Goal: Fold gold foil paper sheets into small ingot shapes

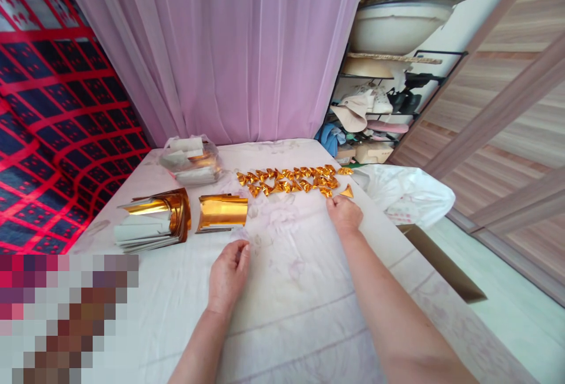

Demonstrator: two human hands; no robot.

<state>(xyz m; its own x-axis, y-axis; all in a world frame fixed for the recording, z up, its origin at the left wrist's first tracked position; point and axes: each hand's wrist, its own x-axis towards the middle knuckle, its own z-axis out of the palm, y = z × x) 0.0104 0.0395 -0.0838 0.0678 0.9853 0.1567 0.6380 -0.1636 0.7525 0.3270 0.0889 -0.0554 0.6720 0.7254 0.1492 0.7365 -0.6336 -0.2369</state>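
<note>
Two rows of folded gold foil paper pieces (286, 187) lie across the far right part of the cloth-covered table. My right hand (345, 213) reaches to the near row's right end, its fingers pinched at a small folded gold piece (326, 193). Another folded piece (346, 191) sits by itself just beyond that hand. Nearer to me, my left hand (228, 272) is curled closed above the cloth, and nothing shows in its fingers. Just past it lies a stack of gold foil sheets (223, 212). To the left, a bigger fanned stack of gold and white sheets (152, 219) rests on the cloth.
A clear plastic bag with more sheets (189, 160) stands at the table's back left. Off the right edge are a white plastic bag (406, 193) and a cardboard box (441, 260). Behind them rises a cluttered rack (375, 113); a purple curtain (229, 49) hangs behind the table.
</note>
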